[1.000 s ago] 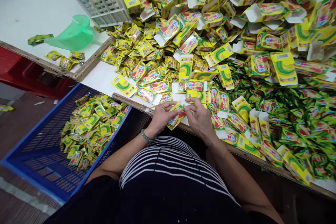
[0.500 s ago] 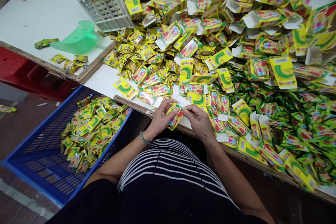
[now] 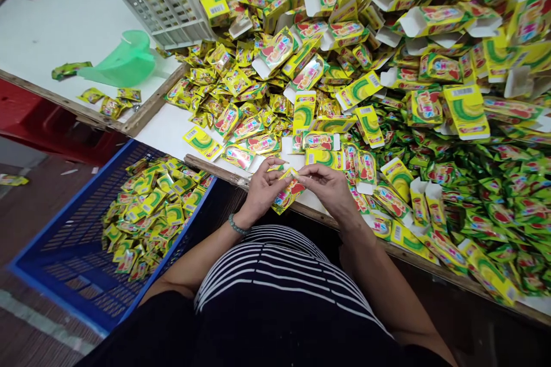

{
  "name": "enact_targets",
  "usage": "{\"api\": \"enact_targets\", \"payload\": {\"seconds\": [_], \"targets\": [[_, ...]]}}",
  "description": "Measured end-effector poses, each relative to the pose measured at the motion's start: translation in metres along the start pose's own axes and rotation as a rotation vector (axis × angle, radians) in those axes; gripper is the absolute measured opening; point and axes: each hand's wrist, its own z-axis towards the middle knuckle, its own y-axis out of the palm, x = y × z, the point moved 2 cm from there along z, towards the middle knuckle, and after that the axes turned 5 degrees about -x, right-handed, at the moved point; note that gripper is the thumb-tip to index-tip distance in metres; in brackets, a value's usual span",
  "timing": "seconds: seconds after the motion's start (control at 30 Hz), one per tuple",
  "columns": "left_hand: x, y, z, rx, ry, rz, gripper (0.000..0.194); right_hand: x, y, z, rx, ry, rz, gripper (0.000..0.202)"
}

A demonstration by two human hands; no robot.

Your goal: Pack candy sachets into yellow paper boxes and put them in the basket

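My left hand [image 3: 263,188] is closed around the side of a small yellow-green candy box [image 3: 287,194], thumb across its printed face. At the upper end of the box, my right hand [image 3: 329,186] pinches with thumb and forefinger; the fingers cover most of that end. The box is held tilted just over the table's front edge. Just beyond it on the table lie more printed candy boxes [image 3: 323,141]. Small yellow-wrapped candies [image 3: 235,81] are heaped farther back, and green-wrapped candies [image 3: 499,212] are piled to the right.
A blue crate [image 3: 55,246] with many filled-looking boxes stands low at the left. On the table are a green scoop [image 3: 124,63] and a white plastic basket [image 3: 167,6]. Open-ended cartons [image 3: 430,26] pile up at the back. A wooden rim [image 3: 215,171] edges the table.
My right hand has shifted slightly, its fingers now flatter over the box's upper end. The left hand keeps its hold on the box. The view has moved a little.
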Motion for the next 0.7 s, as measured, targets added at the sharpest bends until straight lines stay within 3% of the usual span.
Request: {"api": "enact_targets", "payload": {"seconds": [0.1, 0.33, 0.47, 0.6, 0.7], "targets": [[0.000, -0.001, 0.000, 0.018, -0.009, 0.019, 0.056, 0.002, 0.001, -0.002, -0.012, 0.059, 0.021, 0.033], [0.001, 0.000, 0.001, -0.004, -0.010, 0.007, 0.051, 0.009, -0.001, 0.001, 0.040, 0.154, 0.229, 0.027], [-0.001, -0.002, 0.001, -0.019, 0.022, 0.029, 0.048, 0.004, -0.004, 0.002, 0.004, 0.078, 0.149, 0.019], [-0.002, -0.003, 0.000, 0.041, 0.035, 0.007, 0.046, -0.002, 0.003, -0.006, -0.069, -0.012, 0.092, 0.019], [0.000, -0.001, 0.000, 0.107, 0.066, -0.026, 0.046, 0.002, 0.018, -0.016, 0.043, -0.023, 0.098, 0.034]]}}
